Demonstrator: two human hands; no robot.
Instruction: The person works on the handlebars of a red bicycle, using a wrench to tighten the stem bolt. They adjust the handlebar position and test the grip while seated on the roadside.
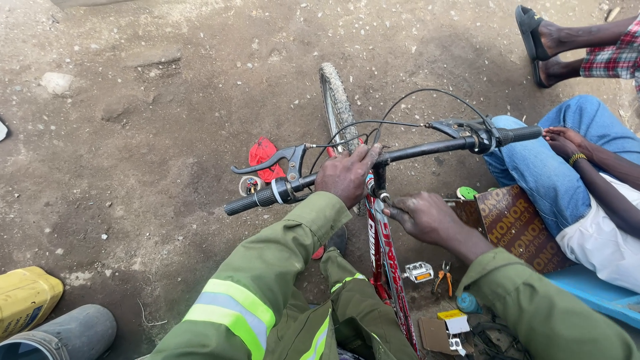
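Starting at the far left, a yellow jerrycan and a grey bucket are seen on the dirt ground, well apart from the bicycle. Further right, a red scrap lies on the ground behind the left brake lever, which juts out above the black rubber handle of the handlebar.

The handlebar is gripped by the left hand just beside the stem, its fingers wrapped shut over the bar (the sleeve is olive with a reflective band). The knobbly front tyre is seen beyond it, pointing away. Below the stem, the red bicycle frame runs down toward the wearer, and the right hand is laid against the top of it; its fingers are curled at the frame, though whether anything is pinched between them cannot be told.

Lower right, a silver pedal and orange-handled pliers are found beside the frame, with a brown cardboard box next to them. At the right end of the bar, another person's hand is rested near the grip, the legs clad in blue jeans. A sandalled foot shows at the upper right.
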